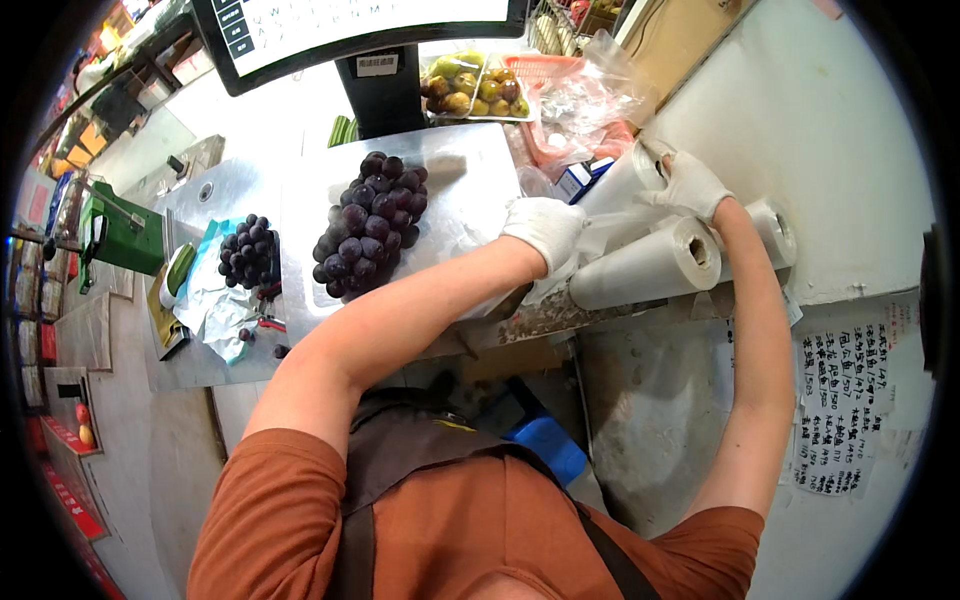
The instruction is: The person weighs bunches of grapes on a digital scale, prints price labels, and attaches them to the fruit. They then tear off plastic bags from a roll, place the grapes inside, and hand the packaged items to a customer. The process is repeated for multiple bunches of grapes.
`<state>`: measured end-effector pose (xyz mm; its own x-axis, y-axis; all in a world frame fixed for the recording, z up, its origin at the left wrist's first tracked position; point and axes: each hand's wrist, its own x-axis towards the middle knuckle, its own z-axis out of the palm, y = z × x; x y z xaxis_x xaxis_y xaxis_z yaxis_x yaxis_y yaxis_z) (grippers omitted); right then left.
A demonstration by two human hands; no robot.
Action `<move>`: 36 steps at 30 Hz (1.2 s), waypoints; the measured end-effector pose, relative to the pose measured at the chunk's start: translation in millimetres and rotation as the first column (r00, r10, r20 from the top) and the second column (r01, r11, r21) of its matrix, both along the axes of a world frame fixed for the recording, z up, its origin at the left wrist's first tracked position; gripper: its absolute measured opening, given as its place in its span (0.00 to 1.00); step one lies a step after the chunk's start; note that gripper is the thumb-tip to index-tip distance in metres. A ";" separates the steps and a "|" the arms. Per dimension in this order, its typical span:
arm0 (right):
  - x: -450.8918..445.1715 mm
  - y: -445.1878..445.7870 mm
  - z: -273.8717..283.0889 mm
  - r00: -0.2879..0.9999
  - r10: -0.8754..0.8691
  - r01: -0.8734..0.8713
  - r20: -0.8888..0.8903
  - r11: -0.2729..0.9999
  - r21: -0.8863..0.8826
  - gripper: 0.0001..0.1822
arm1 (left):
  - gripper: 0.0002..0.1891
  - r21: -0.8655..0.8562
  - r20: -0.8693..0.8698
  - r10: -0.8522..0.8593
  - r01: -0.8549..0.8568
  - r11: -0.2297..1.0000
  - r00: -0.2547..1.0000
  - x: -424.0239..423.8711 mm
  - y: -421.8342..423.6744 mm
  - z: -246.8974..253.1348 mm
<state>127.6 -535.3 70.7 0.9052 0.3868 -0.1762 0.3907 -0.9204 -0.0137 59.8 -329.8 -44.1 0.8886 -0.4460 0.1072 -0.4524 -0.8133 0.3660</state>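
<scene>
A bunch of dark grapes [371, 225] lies on the metal pan of a weighing scale [472, 169]. To its right, my left hand [546, 229], in a white knit glove, is closed on a stretch of thin clear plastic film [611, 220]. The film runs across to my right hand [690, 185], gloved as well, at the end of a roll of clear plastic bags [622, 180]. My right fingers are partly hidden, so their hold cannot be told. A second roll [649, 264] lies nearer to me, below both hands, and a third roll [776, 232] shows behind my right wrist.
A screen [367, 26] stands beyond the scale. Packed fruit trays [499, 94] and a pink basket [532, 69] with crumpled plastic are behind. Left are a smaller grape bunch [249, 251], crumpled paper [225, 311] and a green device [124, 232]. A wall with handwritten sheets [840, 412] rises right.
</scene>
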 end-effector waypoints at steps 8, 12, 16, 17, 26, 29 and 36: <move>11.5 -9.4 -24.2 0.983 -0.060 0.057 0.175 0.998 0.021 0.34 | 0.15 -0.100 -0.151 0.108 -0.124 0.987 0.983 -24.5 20.9 11.2; 19.1 -12.3 -27.5 0.982 -0.033 0.025 0.185 0.999 0.047 0.37 | 0.16 -0.292 -0.326 0.200 -0.299 0.908 0.924 -18.6 24.7 -3.5; 21.2 -11.0 -30.2 0.983 -0.060 0.054 0.175 0.998 0.037 0.37 | 0.19 -0.343 -0.456 0.145 -0.324 0.882 0.878 -30.3 23.9 -12.3; 21.3 -9.8 -30.0 0.983 -0.066 0.059 0.169 0.997 0.046 0.37 | 0.19 -0.351 -0.456 0.148 -0.330 0.876 0.878 -31.6 25.6 -15.6; 29.5 -9.8 -32.7 0.993 -0.075 0.075 0.093 0.997 -0.001 0.41 | 0.15 -0.315 -0.018 0.040 -0.044 0.948 0.999 5.3 -16.8 67.5; 21.9 -6.6 -25.5 0.992 -0.105 0.107 0.064 0.994 -0.023 0.39 | 0.15 -0.308 -0.247 -0.015 -0.064 0.949 0.969 -8.5 27.1 22.5; 23.1 -5.3 -42.7 0.999 0.018 -0.023 0.029 0.977 0.211 0.34 | 0.17 -0.512 -0.505 0.203 -0.481 0.712 0.839 -70.2 77.6 11.3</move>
<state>150.7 -540.6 28.1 0.9000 0.4312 -0.0643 0.4122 -0.8896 -0.1967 -10.5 -252.3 -32.8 0.9872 -0.0648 -0.1460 0.1050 -0.4251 0.8990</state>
